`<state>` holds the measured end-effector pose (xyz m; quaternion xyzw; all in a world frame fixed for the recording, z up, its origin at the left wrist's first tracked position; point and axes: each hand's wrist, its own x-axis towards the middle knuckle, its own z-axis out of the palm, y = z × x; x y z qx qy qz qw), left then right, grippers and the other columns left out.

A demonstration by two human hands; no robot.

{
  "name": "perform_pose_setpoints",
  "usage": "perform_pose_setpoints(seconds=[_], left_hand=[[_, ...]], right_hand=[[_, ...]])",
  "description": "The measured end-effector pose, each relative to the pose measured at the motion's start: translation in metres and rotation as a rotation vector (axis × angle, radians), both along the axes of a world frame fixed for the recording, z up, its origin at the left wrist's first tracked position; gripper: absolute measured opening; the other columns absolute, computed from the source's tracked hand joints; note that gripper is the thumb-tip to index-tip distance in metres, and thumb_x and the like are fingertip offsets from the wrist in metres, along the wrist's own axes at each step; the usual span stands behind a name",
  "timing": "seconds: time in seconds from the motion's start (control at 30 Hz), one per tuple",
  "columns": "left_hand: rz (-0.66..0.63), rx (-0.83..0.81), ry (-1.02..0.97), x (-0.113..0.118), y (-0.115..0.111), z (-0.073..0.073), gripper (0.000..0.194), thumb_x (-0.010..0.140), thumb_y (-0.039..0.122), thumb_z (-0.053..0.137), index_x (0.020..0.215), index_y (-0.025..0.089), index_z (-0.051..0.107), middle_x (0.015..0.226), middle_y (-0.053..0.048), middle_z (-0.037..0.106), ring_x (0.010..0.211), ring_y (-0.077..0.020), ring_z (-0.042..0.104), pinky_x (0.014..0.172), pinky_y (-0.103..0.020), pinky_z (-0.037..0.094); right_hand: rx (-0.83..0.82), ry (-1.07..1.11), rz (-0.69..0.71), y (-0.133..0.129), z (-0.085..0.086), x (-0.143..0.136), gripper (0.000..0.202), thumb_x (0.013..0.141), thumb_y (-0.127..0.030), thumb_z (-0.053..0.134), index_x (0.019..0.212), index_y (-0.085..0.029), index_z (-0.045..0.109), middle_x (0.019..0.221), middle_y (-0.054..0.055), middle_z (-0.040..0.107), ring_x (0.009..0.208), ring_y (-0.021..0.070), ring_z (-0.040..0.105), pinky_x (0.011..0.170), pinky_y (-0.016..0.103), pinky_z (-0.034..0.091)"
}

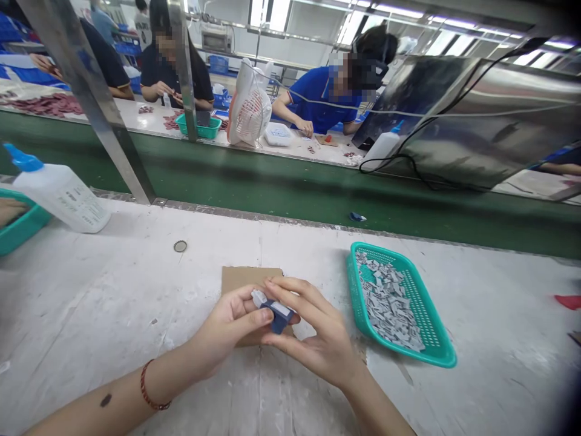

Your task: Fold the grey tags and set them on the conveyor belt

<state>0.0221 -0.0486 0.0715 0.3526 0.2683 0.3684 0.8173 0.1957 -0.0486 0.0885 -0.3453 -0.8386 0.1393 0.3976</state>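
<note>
From where I stand, the small dark-blue piece (278, 320) sits between the person's two hands, just above a square of brown cardboard (249, 277) on the worn white table (145, 297). The left hand (233, 321) has it pinched: the thumb presses on the blue near the piece's middle, fingers behind, while a light-grey end (258, 297) pokes up past the thumb toward the palm side. A pale strip (280, 308) along the top faces up, clear of the thumb. The right hand (313, 318) curves about the other end, fingertips over the top and thumb below; the fingers hide so much that I can't tell whether they grip it or only hover close.

Right of the hands, well apart from the piece, stands a green basket (356, 297) with many small grey pieces (393, 309) in it. A bottle cap (180, 246) lies beyond the left hand, and farther left a white bottle (68, 197) with a blue nozzle stands tilted in my view.
</note>
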Motion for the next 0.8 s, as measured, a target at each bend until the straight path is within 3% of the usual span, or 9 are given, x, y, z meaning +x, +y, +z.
perform_pose_setpoints(seconds=[0.2, 0.43, 0.63, 0.8], left_hand=[[-0.027, -0.032, -0.025, 0.006, 0.001, 0.002, 0.021, 0.083, 0.032, 0.067, 0.099, 0.019, 0.066, 0.086, -0.005, 0.069, 0.081, -0.0159, 0.065, 0.082, -0.03, 0.05], [-0.018, -0.083, -0.013, 0.011, 0.003, -0.001, 0.018, 0.081, 0.031, 0.07, 0.095, 0.019, 0.068, 0.075, 0.0, 0.061, 0.069, -0.0089, 0.057, 0.074, -0.022, 0.048], [-0.095, -0.112, -0.129, 0.014, 0.007, -0.002, 0.019, 0.083, 0.03, 0.068, 0.098, 0.019, 0.068, 0.082, -0.004, 0.064, 0.076, -0.0124, 0.059, 0.073, -0.024, 0.048], [-0.159, -0.13, -0.281, 0.015, 0.006, -0.005, 0.018, 0.085, 0.029, 0.064, 0.091, 0.014, 0.07, 0.085, -0.008, 0.065, 0.09, -0.0185, 0.06, 0.081, -0.027, 0.046]], right_hand=[[0.137, -0.041, -0.03, -0.002, 0.001, 0.003, 0.038, 0.083, -0.03, 0.07, 0.119, -0.023, 0.061, 0.106, 0.008, 0.073, 0.1, 0.0221, 0.067, 0.079, 0.035, 0.055], [0.233, -0.087, -0.078, -0.002, 0.003, 0.008, 0.037, 0.084, -0.031, 0.069, 0.119, -0.023, 0.062, 0.107, 0.008, 0.074, 0.094, 0.0204, 0.07, 0.075, 0.033, 0.054], [0.154, 0.001, -0.05, -0.002, 0.004, 0.011, 0.043, 0.082, -0.034, 0.07, 0.121, -0.021, 0.058, 0.113, 0.009, 0.07, 0.107, 0.0227, 0.064, 0.088, 0.037, 0.053], [0.106, 0.125, -0.047, -0.007, 0.006, 0.011, 0.028, 0.079, -0.023, 0.073, 0.104, -0.024, 0.06, 0.1, 0.006, 0.07, 0.094, 0.019, 0.067, 0.081, 0.033, 0.055]])
